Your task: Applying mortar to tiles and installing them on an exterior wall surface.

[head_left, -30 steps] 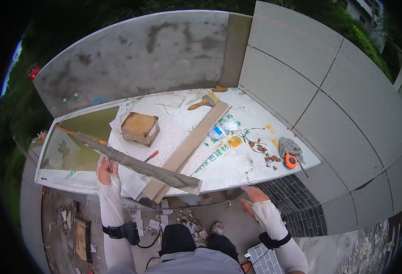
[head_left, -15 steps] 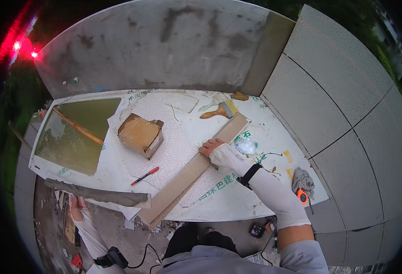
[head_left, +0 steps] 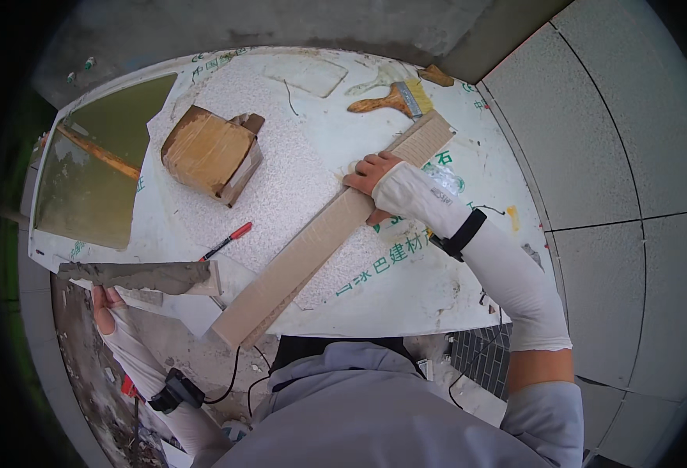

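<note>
Stretching across most of the view, the white counter (head_left: pixel 406 304) bore green printing, with a large-tiled grey wall (head_left: pixel 609 156) rising along its right side and a plain grey back wall (head_left: pixel 320 27) behind it. The counter's left part had a basin opening (head_left: pixel 86 210), murky green inside, where a wooden stick (head_left: pixel 98 148) lay at a slant. Beside that was a speckled pale sheet (head_left: pixel 281 187), partly covered by other things.

The long tan strip (head_left: pixel 304 246) ran diagonally over sheet and counter, its lower end jutting past the near edge (a second layer showed beneath it along one side). The right hand (head_left: pixel 375 178) was clasped across its upper half, fingers bent at one edge, thumb at the other. A shorter paste-coated strip (head_left: pixel 137 276) was at the counter's near left edge, its grey daubed face in view and its right end bare; the left hand (head_left: pixel 103 308) had hold of it from below, fingers closed against it, though whether the strip also touched the counter could not be told.

The brown cardboard box (head_left: pixel 211 152) sat on the sheet with a flap sticking out. A wide brush (head_left: pixel 382 102) with a wooden handle lay just beyond the long tan strip's upper end. Smallest, a red-and-black marker (head_left: pixel 226 241) lay between the box and the paste-coated strip
</note>
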`<state>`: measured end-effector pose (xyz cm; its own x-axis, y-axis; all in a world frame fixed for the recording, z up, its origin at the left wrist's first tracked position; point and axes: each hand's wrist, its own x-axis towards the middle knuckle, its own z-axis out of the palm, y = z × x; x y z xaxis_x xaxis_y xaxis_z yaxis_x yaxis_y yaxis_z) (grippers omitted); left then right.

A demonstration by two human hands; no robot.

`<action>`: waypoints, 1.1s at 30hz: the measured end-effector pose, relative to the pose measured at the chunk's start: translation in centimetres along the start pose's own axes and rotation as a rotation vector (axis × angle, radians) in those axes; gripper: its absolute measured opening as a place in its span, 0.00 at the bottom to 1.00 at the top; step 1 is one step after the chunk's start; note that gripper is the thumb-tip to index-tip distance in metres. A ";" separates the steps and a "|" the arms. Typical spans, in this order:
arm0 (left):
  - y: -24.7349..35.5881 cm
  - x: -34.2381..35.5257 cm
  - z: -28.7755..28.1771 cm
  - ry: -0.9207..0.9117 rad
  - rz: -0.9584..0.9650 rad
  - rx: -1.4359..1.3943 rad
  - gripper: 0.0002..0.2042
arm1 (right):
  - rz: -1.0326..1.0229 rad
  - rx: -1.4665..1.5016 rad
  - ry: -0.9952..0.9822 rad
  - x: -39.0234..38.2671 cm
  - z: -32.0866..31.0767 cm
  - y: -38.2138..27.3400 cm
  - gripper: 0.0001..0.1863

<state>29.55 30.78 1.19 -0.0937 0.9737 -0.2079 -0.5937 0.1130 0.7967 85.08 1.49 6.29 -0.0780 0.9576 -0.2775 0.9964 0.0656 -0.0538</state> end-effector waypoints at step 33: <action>-2.9 -0.5 9.7 0.115 0.026 0.242 0.15 | 0.466 0.449 0.398 0.1 -11.2 18.0 0.12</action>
<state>39.10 31.89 4.50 -0.2043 0.9495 -0.2379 -0.3833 0.1461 0.9120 103.36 5.95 16.07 0.4507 0.8927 -0.0042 0.8074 -0.4097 -0.4245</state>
